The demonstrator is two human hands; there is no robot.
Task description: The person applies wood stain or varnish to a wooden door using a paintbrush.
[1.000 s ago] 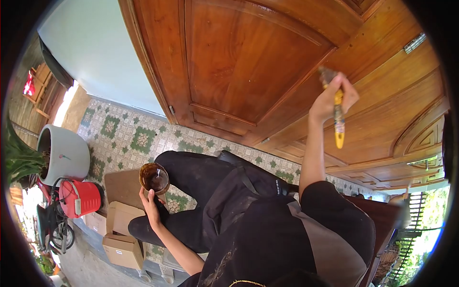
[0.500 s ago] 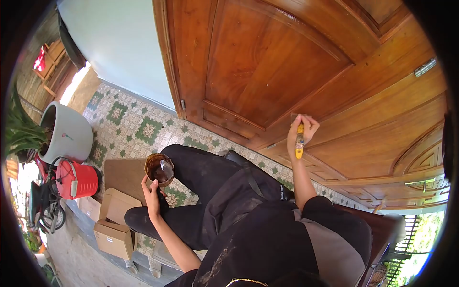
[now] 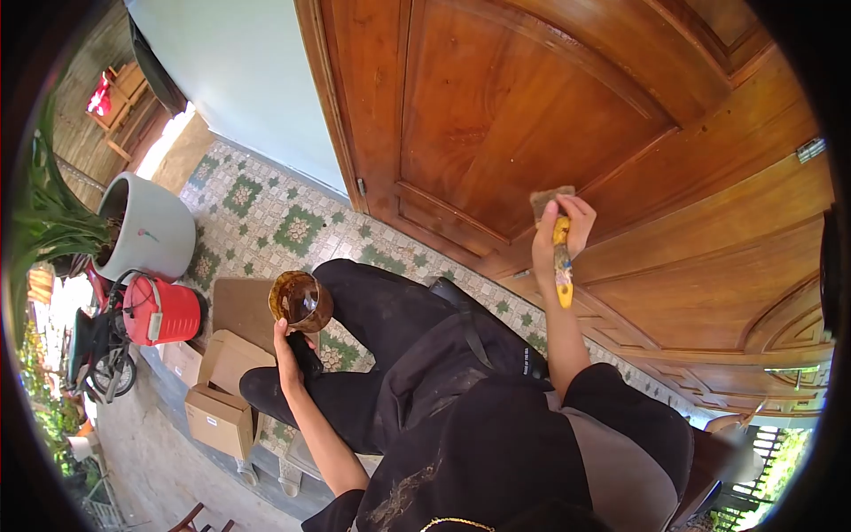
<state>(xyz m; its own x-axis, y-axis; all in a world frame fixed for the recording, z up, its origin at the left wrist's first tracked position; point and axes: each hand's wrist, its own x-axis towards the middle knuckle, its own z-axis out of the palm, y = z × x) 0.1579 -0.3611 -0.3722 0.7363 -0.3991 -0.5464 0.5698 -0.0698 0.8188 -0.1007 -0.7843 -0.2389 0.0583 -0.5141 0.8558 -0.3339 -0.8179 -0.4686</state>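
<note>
My left hand (image 3: 287,359) is closed round the near side of a round, brown-stained pot (image 3: 290,288), its mouth facing me. Dark, glossy brown liquid shows inside. A black object (image 3: 307,356) sits by the same fingers, partly hidden under them. In my right hand (image 3: 572,230) is a paintbrush (image 3: 563,275), pinched near its ferrule, with the worn yellow handle pointing back toward my forearm. Its brown bristles (image 3: 553,197) point away from me and overlap the lower part of a varnished wooden door (image 3: 496,124) in this view.
A patterned tile floor (image 3: 301,229) runs along the door's foot. To the left stand a grey planter (image 3: 160,230), a red bucket-like container (image 3: 168,309) and an open cardboard box (image 3: 217,417). My legs (image 3: 390,310) lie between my two hands.
The view has shifted a little. My right hand has turned the paintbrush so that its bristles now show plainly. The pot in my left hand has tilted slightly.
</note>
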